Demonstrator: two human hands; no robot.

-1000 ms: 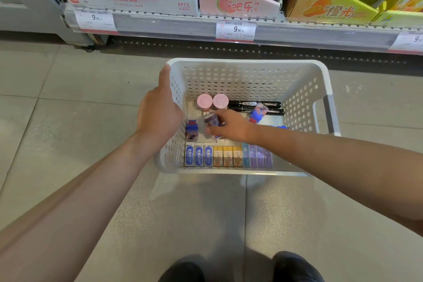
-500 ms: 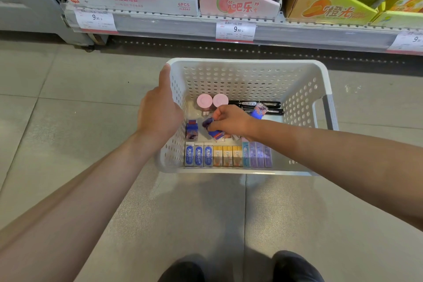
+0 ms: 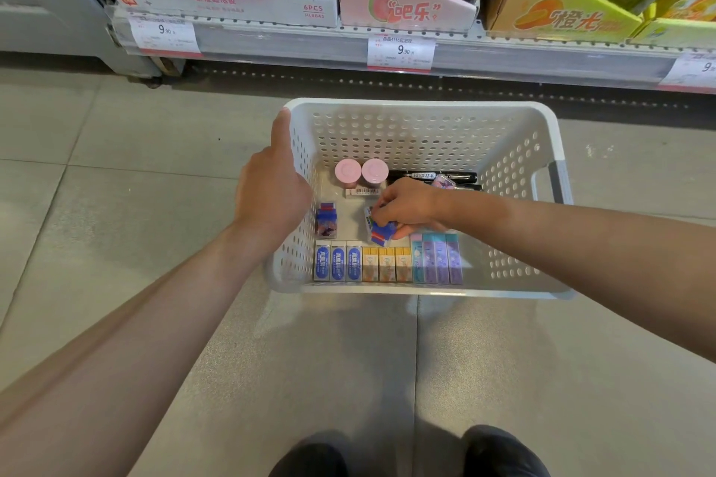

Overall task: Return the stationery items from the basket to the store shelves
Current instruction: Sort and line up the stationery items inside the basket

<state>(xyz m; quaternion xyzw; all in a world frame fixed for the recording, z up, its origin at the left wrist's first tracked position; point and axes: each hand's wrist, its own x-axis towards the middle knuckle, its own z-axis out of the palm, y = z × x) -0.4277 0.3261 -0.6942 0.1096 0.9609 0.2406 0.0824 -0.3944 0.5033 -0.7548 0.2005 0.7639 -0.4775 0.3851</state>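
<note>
1. Two hands working: right hand (image 3: 407, 207) is pinching a blue eraser pack (image 3: 381, 234) inside the basket (image 3: 422, 106), likely lifting it for shelving.
2. Left hand (image 3: 271, 197) is gripping the basket's left wall, steadying it.
3. Basket is sitting on the floor (image 3: 116, 205) below the shelf (image 3: 290, 46).

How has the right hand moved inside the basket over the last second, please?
Yes. The right hand has drawn back from the pink lids toward the near row of eraser boxes, gripping small blue packets.

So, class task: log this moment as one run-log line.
left hand: grips basket side | right hand: pinches blue eraser inside basket | shelving: not yet begun
</note>
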